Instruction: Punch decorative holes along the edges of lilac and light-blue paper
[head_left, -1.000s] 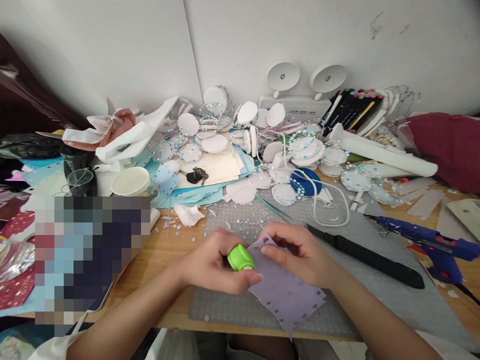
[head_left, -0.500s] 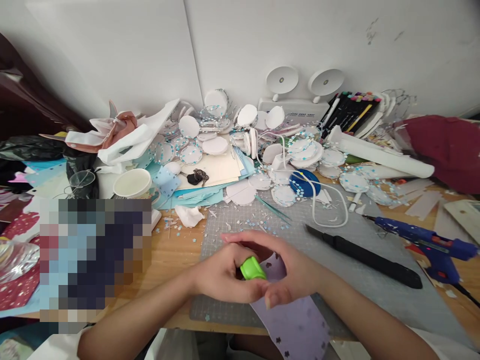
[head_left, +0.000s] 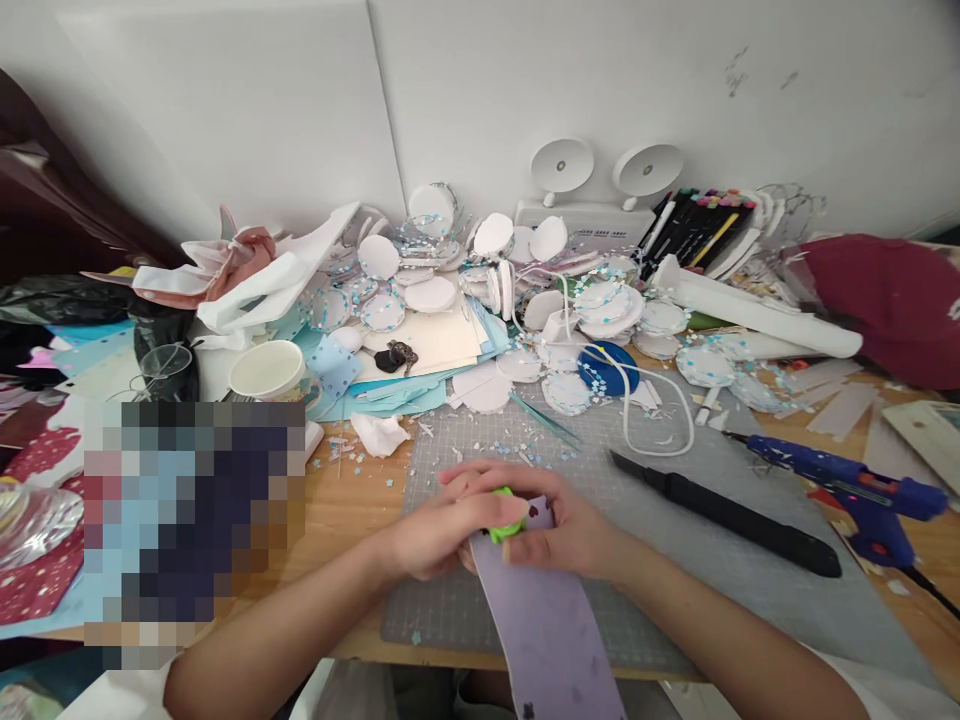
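Note:
A small bright green craft punch (head_left: 504,522) sits between my hands, over the near part of the cutting mat. My left hand (head_left: 439,530) is closed around it, thumb lying across its top. A strip of purple paper (head_left: 544,630) with small flower-shaped holes along its edges runs into the punch and hangs past the table's front edge. My right hand (head_left: 574,525) pinches the strip beside the punch, its fingers reaching over behind my left hand. The punch's underside is hidden.
To the right lie a black utility knife (head_left: 735,515) and a blue glue gun (head_left: 847,480). Tweezers (head_left: 546,422) rest on the grey cutting mat (head_left: 442,625). Behind are white discs (head_left: 430,294) with blue bits, a white cup (head_left: 266,370) and blue paper sheets (head_left: 401,393).
The purple strip has swung to the left and lies straighter. My left thumb has moved onto the punch's top, and my right hand has shifted its hold on the paper.

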